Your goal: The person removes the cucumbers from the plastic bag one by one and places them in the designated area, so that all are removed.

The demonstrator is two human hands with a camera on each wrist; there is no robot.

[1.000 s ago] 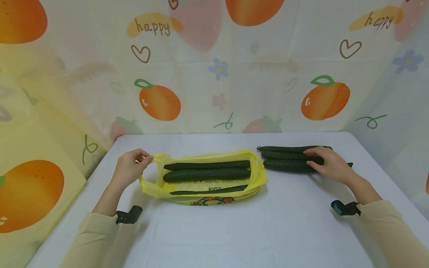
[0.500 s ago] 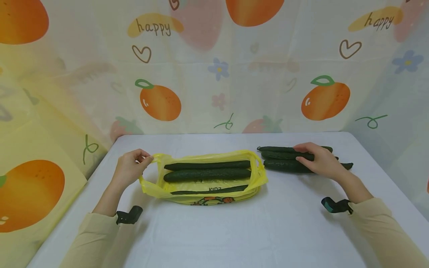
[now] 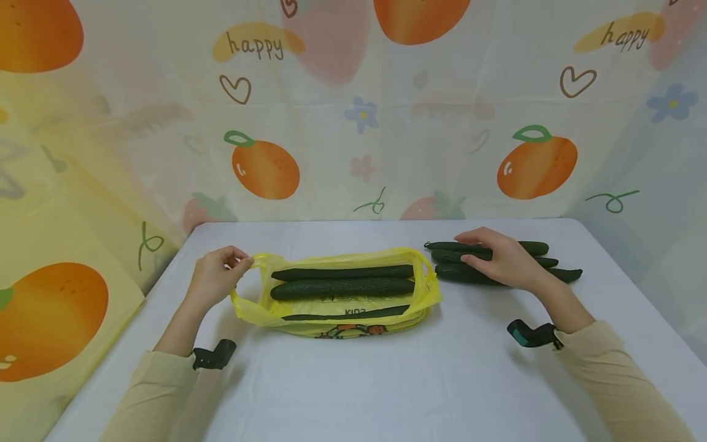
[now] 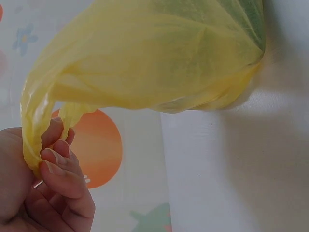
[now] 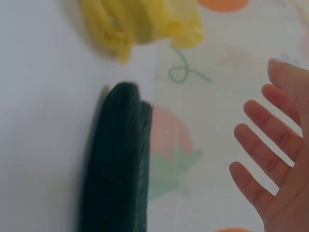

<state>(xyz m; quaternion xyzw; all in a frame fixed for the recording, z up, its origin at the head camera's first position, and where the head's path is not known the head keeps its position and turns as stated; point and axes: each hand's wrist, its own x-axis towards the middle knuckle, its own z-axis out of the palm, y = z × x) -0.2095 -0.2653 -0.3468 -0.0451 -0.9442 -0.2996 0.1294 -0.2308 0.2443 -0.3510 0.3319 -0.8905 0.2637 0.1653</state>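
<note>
My left hand pinches a handle of the yellow plastic bag, which lies with its mouth spread. In the left wrist view the fingers curl round the gathered handle. Two cucumbers show inside the bag, and a thin dark green strip shows along its front side. Over three more cucumbers, lying side by side to the right, hovers my right hand. Its fingers are spread and hold nothing; the right wrist view shows them apart from the nearest cucumber.
A white table carries everything, backed by a printed curtain with oranges and hearts. The bag's right end lies close to the left ends of the loose cucumbers. Each wrist wears a small black camera.
My right hand has slid left along the loose cucumbers, uncovering more of their right ends. My left hand, the bag and the cucumbers have stayed where they were.
</note>
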